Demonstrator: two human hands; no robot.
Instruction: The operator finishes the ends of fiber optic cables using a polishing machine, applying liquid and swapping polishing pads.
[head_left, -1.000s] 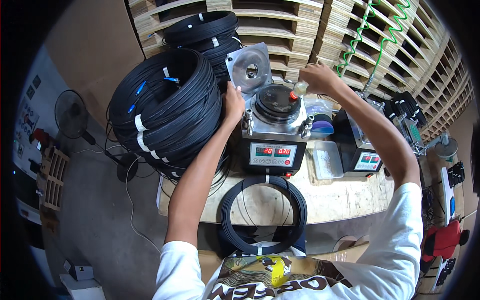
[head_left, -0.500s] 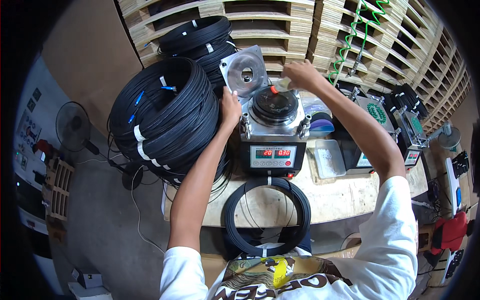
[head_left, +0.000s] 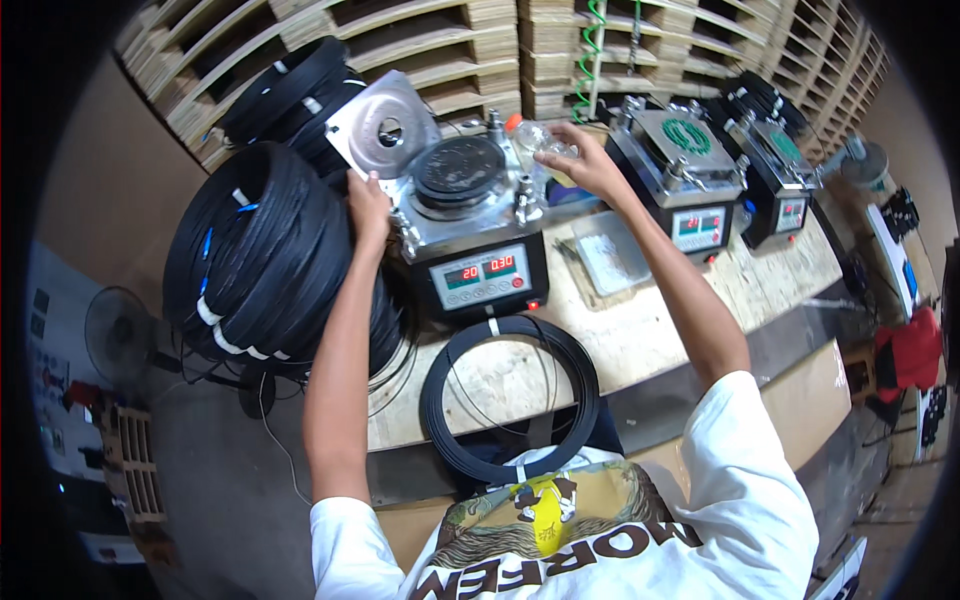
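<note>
At the far side of the table [head_left: 640, 330], our right hand [head_left: 590, 165] is closed around a small clear bottle [head_left: 535, 137] with an orange cap, tipped toward the black disc [head_left: 460, 168] atop the near machine [head_left: 470, 235]. Our left hand [head_left: 368, 205] rests, fingers loosely curled, on the machine's left edge under the raised metal lid [head_left: 383, 125]. We judge it best to keep the bottle's tip low and the left hand bracing.
</note>
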